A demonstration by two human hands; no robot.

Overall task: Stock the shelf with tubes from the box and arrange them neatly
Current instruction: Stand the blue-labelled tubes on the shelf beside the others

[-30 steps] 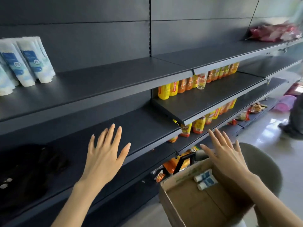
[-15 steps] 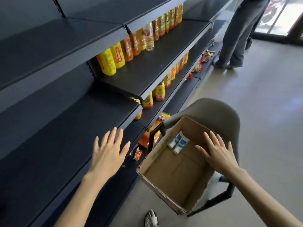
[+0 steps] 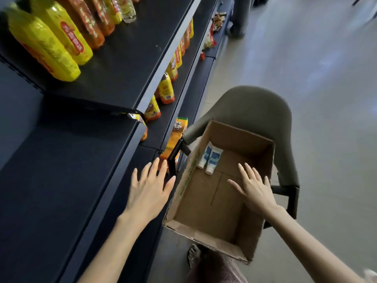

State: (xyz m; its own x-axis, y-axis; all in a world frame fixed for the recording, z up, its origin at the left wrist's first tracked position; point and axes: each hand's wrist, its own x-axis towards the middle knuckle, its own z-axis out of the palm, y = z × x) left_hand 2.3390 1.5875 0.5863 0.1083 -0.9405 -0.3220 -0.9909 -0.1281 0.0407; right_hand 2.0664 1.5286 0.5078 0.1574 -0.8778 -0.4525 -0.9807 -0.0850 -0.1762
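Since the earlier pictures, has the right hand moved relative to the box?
Yes: the right hand moved inward off the box's right wall, toward the tubes.

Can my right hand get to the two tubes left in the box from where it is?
Probably yes. The right hand is open and empty above the open-topped box, and the two tubes lie on its floor at the far end, with nothing lying in between.

the right hand (image 3: 255, 190) has been brought over the box (image 3: 186, 180), nearer its two tubes (image 3: 213, 160); the left hand (image 3: 150, 193) has been lowered beside the box.
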